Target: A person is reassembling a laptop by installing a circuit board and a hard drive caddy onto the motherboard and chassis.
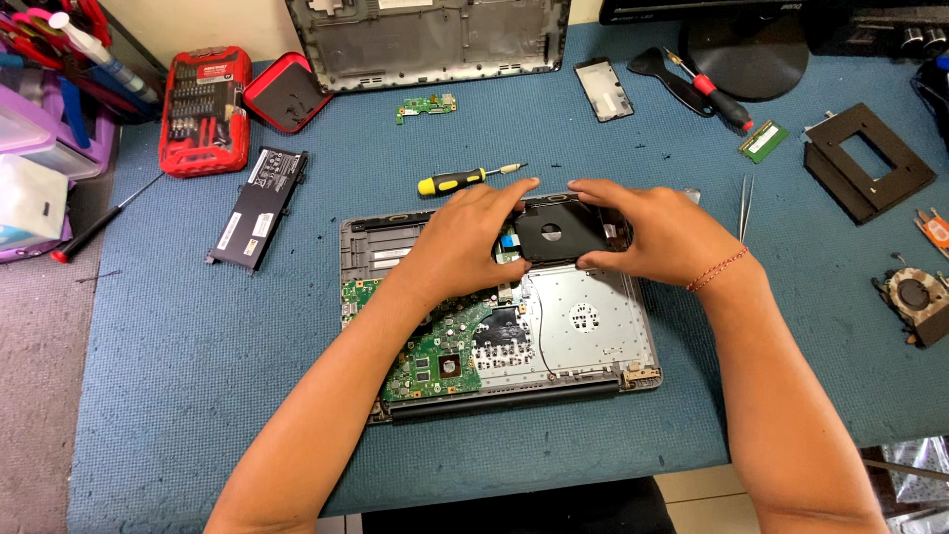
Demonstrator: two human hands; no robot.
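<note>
Gripping a flat black drive [554,234] from both sides, the left hand [465,242] and right hand [652,232] are closing their fingers on its edges, probably to keep it level over the far end of an opened laptop base [499,321]. The base is lying in the middle of a blue desk [198,336], its green circuit board [435,361] and silver metal plate [583,321] facing up. A yellow-handled screwdriver [460,181] is lying just beyond the hands. To the left, a long black battery [259,208] with pale rectangular labels is resting at a slant. Further back, a red bit case [205,111] is standing open. A black cover [430,40] is leaning at the far edge. Tweezers [745,206] are lying to the right.
</note>
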